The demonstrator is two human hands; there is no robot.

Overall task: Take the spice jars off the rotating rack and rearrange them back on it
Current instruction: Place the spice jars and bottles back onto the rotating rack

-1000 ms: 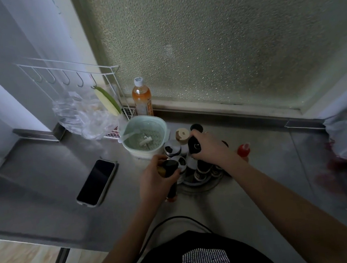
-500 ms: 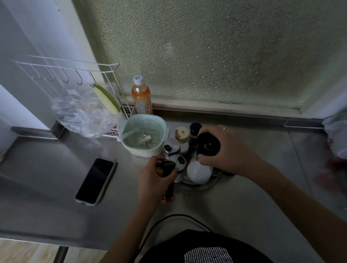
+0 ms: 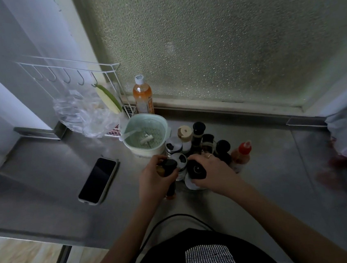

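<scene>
My left hand [image 3: 152, 181] grips a dark bottle with a black cap [image 3: 169, 167], its base near the steel counter in front of the rack. My right hand [image 3: 213, 171] holds a white jar with a black lid [image 3: 196, 169], tilted, at the rack's near edge. The rotating rack is mostly hidden under a cluster of jars: a beige-capped jar [image 3: 184, 132], a tall black-capped bottle [image 3: 198, 129], a black-and-white lidded jar [image 3: 173, 144], another black-capped jar [image 3: 223, 147]. A red-capped sauce bottle [image 3: 242, 153] stands at the cluster's right.
A pale green strainer bowl [image 3: 147, 132] sits just left of the jars, with an orange drink bottle [image 3: 142, 96] behind it. A phone [image 3: 98, 180] lies on the counter [image 3: 45, 183] to the left. A white hook rack [image 3: 68, 74] and plastic bag stand at the back left; bags sit far right.
My right hand has come down and toward me with the black-lidded white jar, lowering it at the rack's near edge. The left hand keeps its bottle almost still.
</scene>
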